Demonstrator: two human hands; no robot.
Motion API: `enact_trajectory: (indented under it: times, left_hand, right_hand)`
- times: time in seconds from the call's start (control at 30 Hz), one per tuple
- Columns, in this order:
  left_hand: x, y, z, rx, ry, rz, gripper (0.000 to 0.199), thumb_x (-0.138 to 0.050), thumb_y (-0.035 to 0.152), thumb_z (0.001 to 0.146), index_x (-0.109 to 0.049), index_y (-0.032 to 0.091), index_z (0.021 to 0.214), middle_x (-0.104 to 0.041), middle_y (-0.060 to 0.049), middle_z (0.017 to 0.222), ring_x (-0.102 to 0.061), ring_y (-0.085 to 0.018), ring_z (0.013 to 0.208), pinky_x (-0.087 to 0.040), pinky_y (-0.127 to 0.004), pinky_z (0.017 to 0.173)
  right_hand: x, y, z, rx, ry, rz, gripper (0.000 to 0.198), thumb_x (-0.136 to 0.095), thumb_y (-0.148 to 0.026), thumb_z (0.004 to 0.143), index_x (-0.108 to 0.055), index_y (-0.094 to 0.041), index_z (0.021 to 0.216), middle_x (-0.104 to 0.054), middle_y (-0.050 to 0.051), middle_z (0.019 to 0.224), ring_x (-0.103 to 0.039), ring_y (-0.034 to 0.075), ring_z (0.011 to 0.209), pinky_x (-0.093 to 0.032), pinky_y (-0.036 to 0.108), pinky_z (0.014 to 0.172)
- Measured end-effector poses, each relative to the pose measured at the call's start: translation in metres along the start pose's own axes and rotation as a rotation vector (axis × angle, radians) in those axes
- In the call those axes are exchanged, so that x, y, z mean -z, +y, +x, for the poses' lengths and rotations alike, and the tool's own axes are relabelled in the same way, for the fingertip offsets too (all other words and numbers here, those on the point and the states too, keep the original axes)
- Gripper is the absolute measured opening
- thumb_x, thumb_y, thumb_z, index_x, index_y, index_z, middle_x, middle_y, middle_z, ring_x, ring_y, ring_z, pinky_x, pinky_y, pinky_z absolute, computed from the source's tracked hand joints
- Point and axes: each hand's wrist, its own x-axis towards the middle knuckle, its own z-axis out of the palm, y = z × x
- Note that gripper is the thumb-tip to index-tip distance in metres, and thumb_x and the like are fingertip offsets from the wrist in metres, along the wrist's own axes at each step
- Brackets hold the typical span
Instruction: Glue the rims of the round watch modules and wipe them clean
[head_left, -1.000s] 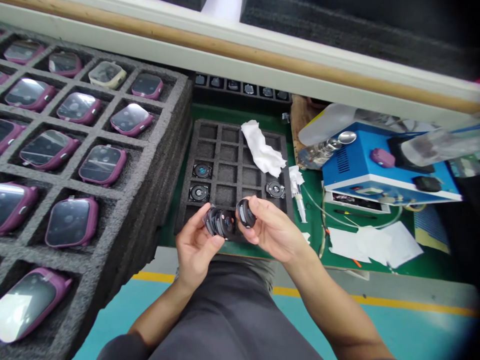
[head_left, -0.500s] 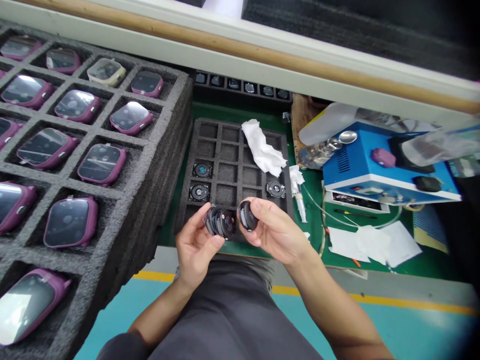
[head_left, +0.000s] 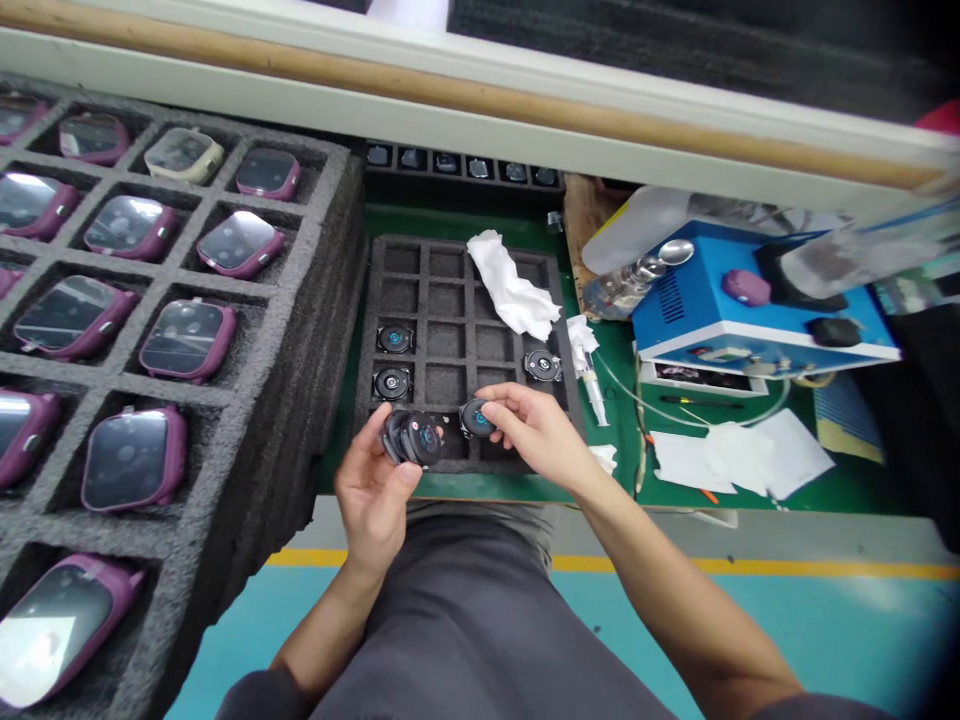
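Note:
My left hand [head_left: 377, 490] is closed around a small stack of round black watch cases [head_left: 411, 437], held over the front edge of a foam tray [head_left: 364, 412]. Between the thumb and fingers of my right hand [head_left: 529, 425] is a single round watch case [head_left: 474, 417], its back with a bluish centre facing up, low over the tray's front compartments. Whether it touches the foam, I cannot tell. Two similar watch cases [head_left: 393, 383] sit in the tray's left column, and another watch case [head_left: 541, 366] lies in the right column. A crumpled white tissue [head_left: 514, 288] rests across the tray.
Stacked foam trays [head_left: 300, 270] with purple square watches rise at the left. A blue machine [head_left: 720, 300], a clear bottle [head_left: 622, 290], a syringe [head_left: 595, 395] and white paper sheets [head_left: 712, 460] are at the right. A shelf edge [head_left: 480, 125] crosses above the bench.
My right hand has moved its watch case away from my body, down toward the tray, and turned it flatter. My left hand still holds the stack. The whole view has shifted slightly.

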Motion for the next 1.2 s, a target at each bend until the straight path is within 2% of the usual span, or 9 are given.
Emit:
enact_trajectory:
  times: [0.1, 0.33, 0.4, 0.47, 0.53, 0.6, 0.7, 0.87, 1.2]
  left_hand:
    - [-0.001, 0.005, 0.0, 0.002, -0.013, -0.01, 0.047, -0.085, 0.027, 0.078, -0.076, 0.033, 0.124, -0.081, -0.003, 0.106, -0.08, -0.02, 0.086, -0.066, -0.033, 0.085]
    - [-0.001, 0.006, -0.007, 0.003, 0.021, 0.037, 0.051, -0.087, 0.032, 0.076, -0.075, 0.03, 0.125, -0.08, -0.006, 0.11, -0.079, -0.021, 0.092, -0.065, -0.036, 0.089]
    - [-0.003, 0.005, -0.009, -0.002, -0.001, 0.062, 0.052, -0.088, 0.033, 0.076, -0.075, 0.027, 0.126, -0.08, -0.007, 0.111, -0.078, -0.022, 0.096, -0.064, -0.034, 0.088]
    - [-0.008, 0.004, -0.012, -0.007, -0.049, 0.064, 0.051, -0.087, 0.033, 0.078, -0.074, 0.028, 0.127, -0.08, -0.007, 0.112, -0.077, -0.021, 0.096, -0.064, -0.031, 0.088]
    - [-0.015, 0.005, -0.014, -0.012, -0.112, 0.055, 0.05, -0.086, 0.031, 0.079, -0.075, 0.029, 0.127, -0.08, -0.006, 0.111, -0.078, -0.019, 0.095, -0.063, -0.028, 0.087]
    - [-0.024, 0.005, -0.018, -0.008, -0.174, 0.052, 0.049, -0.086, 0.03, 0.08, -0.075, 0.029, 0.127, -0.08, -0.006, 0.113, -0.078, -0.02, 0.098, -0.062, -0.028, 0.089]
    - [-0.037, 0.003, -0.024, 0.006, -0.243, 0.061, 0.05, -0.087, 0.029, 0.079, -0.075, 0.026, 0.127, -0.079, -0.009, 0.12, -0.077, -0.024, 0.106, -0.062, -0.029, 0.093]
    - [-0.052, -0.002, -0.035, 0.053, -0.342, 0.053, 0.051, -0.087, 0.031, 0.078, -0.075, 0.024, 0.128, -0.079, -0.011, 0.12, -0.077, -0.024, 0.105, -0.062, -0.031, 0.092]
    - [-0.064, 0.002, -0.048, 0.123, -0.399, 0.057, 0.054, -0.09, 0.034, 0.075, -0.076, 0.023, 0.126, -0.081, -0.01, 0.11, -0.078, -0.024, 0.095, -0.063, -0.03, 0.084]
  right_hand:
    - [-0.005, 0.006, 0.008, 0.087, 0.056, -0.174, 0.031, -0.058, -0.039, 0.092, -0.069, -0.016, 0.109, -0.072, 0.004, 0.081, -0.064, 0.013, 0.057, -0.051, 0.028, 0.057]
    - [-0.004, -0.007, -0.003, 0.312, 0.289, -0.43, 0.025, -0.062, -0.033, 0.093, -0.071, -0.017, 0.111, -0.069, 0.011, 0.115, -0.058, 0.011, 0.059, -0.056, 0.038, 0.076]
    - [0.0, -0.019, -0.02, 0.417, 0.24, -0.369, 0.032, -0.064, -0.034, 0.094, -0.067, -0.02, 0.123, -0.067, 0.011, 0.12, -0.061, 0.012, 0.064, -0.057, 0.034, 0.069]
    - [0.006, -0.032, -0.039, 0.566, 0.078, -0.303, 0.05, -0.073, -0.035, 0.09, -0.059, -0.024, 0.138, -0.063, 0.012, 0.131, -0.07, 0.018, 0.09, -0.059, 0.032, 0.071]
    - [0.012, -0.042, -0.056, 0.702, -0.041, -0.327, 0.069, -0.08, -0.036, 0.086, -0.05, -0.027, 0.148, -0.059, 0.013, 0.143, -0.064, 0.025, 0.123, -0.061, 0.036, 0.088]
    - [0.017, -0.046, -0.067, 0.773, -0.064, -0.387, 0.077, -0.082, -0.036, 0.085, -0.046, -0.026, 0.152, -0.058, 0.014, 0.148, -0.057, 0.027, 0.136, -0.057, 0.042, 0.105]
    - [0.023, -0.042, -0.075, 0.813, -0.002, -0.437, 0.07, -0.08, -0.033, 0.087, -0.051, -0.023, 0.149, -0.064, 0.014, 0.143, -0.062, 0.027, 0.131, -0.055, 0.046, 0.109]
    - [0.033, -0.032, -0.09, 0.858, 0.127, -0.468, 0.052, -0.077, -0.027, 0.088, -0.061, -0.024, 0.138, -0.075, 0.012, 0.124, -0.071, 0.026, 0.109, -0.061, 0.046, 0.093]
    - [0.041, -0.028, -0.116, 0.829, 0.216, -0.452, 0.047, -0.072, -0.024, 0.089, -0.062, -0.023, 0.134, -0.075, 0.012, 0.122, -0.071, 0.025, 0.107, -0.061, 0.045, 0.091]
